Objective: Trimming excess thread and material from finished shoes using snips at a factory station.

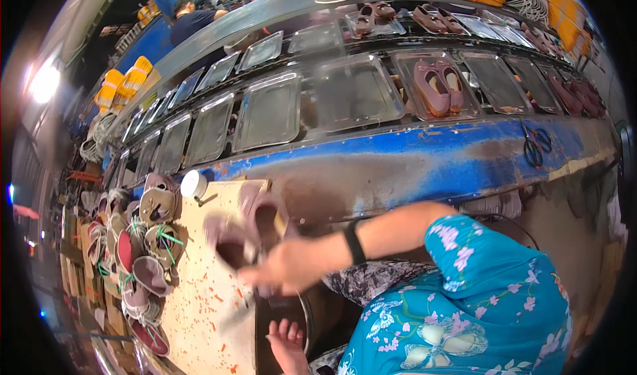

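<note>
I am gripping a mauve shoe (229,242) in my right hand (292,265), fingers closed blurrily round it above the surface (199,302), while my left hand (286,345) is resting open beside it.

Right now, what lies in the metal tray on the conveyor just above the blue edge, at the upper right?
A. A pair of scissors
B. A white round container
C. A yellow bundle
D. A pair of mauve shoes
D: a pair of mauve shoes lies side by side in the metal tray.
</note>
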Motion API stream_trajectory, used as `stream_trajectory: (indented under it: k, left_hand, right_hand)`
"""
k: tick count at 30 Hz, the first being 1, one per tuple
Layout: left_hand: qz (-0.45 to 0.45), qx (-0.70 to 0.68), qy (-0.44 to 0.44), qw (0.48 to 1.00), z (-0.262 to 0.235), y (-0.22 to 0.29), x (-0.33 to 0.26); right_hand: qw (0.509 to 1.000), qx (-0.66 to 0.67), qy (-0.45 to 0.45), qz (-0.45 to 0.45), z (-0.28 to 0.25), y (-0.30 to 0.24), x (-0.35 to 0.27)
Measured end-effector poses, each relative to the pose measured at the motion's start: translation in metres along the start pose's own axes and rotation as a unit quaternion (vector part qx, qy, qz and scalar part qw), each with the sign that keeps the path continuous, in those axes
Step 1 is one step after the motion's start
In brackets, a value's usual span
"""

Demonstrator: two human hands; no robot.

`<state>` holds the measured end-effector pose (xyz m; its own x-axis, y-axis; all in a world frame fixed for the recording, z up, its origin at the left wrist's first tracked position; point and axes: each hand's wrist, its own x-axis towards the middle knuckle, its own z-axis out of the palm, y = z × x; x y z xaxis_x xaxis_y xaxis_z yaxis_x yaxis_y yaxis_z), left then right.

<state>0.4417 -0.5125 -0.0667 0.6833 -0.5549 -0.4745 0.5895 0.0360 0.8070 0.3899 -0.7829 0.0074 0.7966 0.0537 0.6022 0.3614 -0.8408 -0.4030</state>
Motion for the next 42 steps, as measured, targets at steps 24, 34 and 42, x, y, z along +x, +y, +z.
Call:
stream_trajectory:
  k: [24, 34, 42]
  left_hand:
    - [0.15, -0.042, 0.03, 0.987, -0.053, -0.025, -0.007]
    - [0.099, 0.581, 0.248, 0.769, -0.051, -0.024, 0.02]
    - [0.188, 0.365, 0.23, 0.883, -0.129, -0.052, -0.023]
  right_hand:
    - [0.857, 0.386, -0.089, 0.329, 0.163, -0.042, -0.049]
    - [0.908, 0.216, -0.224, 0.28, 0.184, -0.029, -0.048]
    - [0.684, 0.518, -0.209, 0.47, 0.151, -0.006, -0.068]
